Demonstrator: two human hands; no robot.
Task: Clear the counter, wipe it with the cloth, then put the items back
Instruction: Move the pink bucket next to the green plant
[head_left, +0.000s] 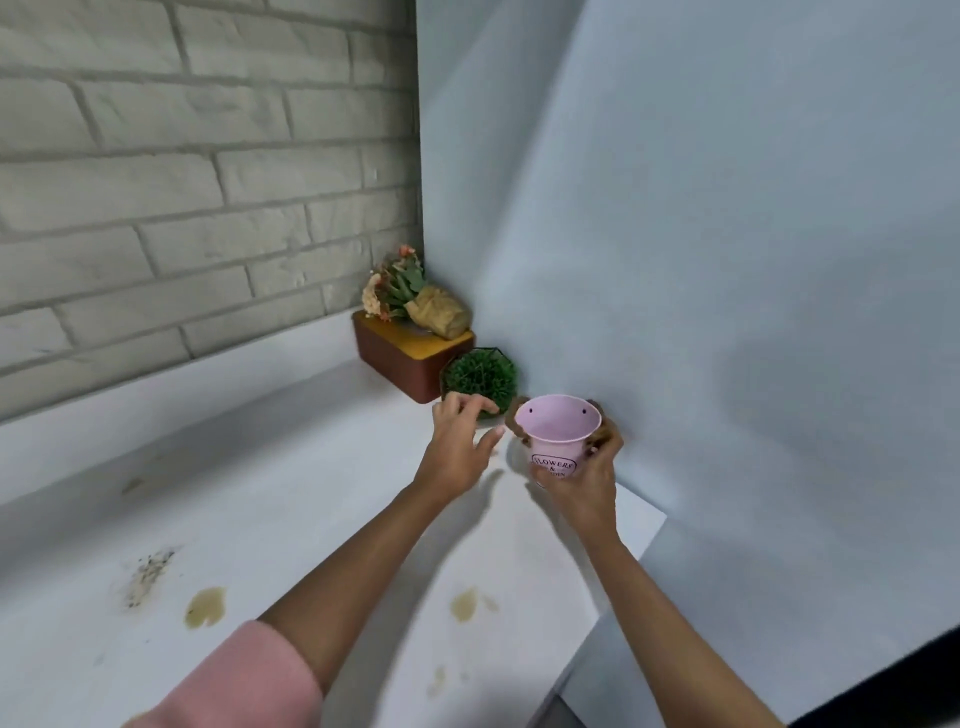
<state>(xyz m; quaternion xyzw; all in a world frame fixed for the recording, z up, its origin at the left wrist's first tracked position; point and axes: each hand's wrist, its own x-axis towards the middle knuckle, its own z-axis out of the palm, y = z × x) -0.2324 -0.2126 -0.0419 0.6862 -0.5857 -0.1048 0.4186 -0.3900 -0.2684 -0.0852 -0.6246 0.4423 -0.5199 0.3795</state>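
Behind all, a pale blue backdrop (675, 208) and a grey brick wall (182, 182), meeting in a corner. Below, a white counter (311, 519) running toward that corner. In the corner, a brown tissue box (395, 358) with a yellow lid, a burlap-wrapped flower bunch (410, 296) lying tilted on top. Just in front of the box, a green ball plant (480, 376) in a dark wire frame, standing on the counter. Beside it to the right, a pink tin pot (558, 441) lettered FLOWERS, upright, mouth up, grasped round its lower wall by the right hand (587, 478), seemingly clear of the counter. Left hand (460, 441) released, fingers spread, stretched toward the near side of the ball plant; touching or just short, cannot tell. Plant dead ahead of the left hand, the nearer and the free one. Round, so no long axis to mind. Smallest: tan spills (205, 605) and a crumb patch (148, 571) on the near counter. No cloth in view.
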